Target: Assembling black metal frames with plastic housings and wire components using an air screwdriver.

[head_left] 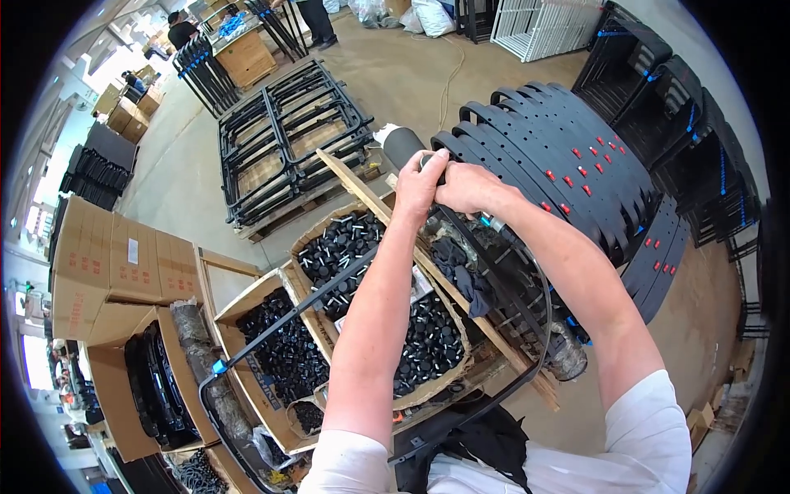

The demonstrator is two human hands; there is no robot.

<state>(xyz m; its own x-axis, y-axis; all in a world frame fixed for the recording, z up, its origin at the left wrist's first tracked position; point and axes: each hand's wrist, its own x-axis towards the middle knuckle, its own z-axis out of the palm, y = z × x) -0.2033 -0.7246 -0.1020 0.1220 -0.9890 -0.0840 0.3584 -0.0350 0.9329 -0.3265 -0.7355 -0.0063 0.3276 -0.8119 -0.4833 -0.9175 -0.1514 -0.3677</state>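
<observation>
Head view.

Containers: round cardboard drum (448,362), open, filled with small black plastic caps (428,333); a wooden slat (387,221) lies across its rim. Beside it, an open cardboard carton (247,387) holds more black caps. Further left, a carton (177,387) holds stacked black curved parts.

Item in hand: black curved metal frame (527,362), thin tube, bowed in a long arc from the hands down toward the person's body, with a straight bar running left to a blue tag.

Grips: left hand (418,188) and right hand (465,188) are side by side, touching, both closed on the frame's upper end, just beside a stack of black perforated curved panels (559,156).

Room: bare concrete floor (403,78) beyond; pallet of black frames (288,136) to the upper left.
</observation>
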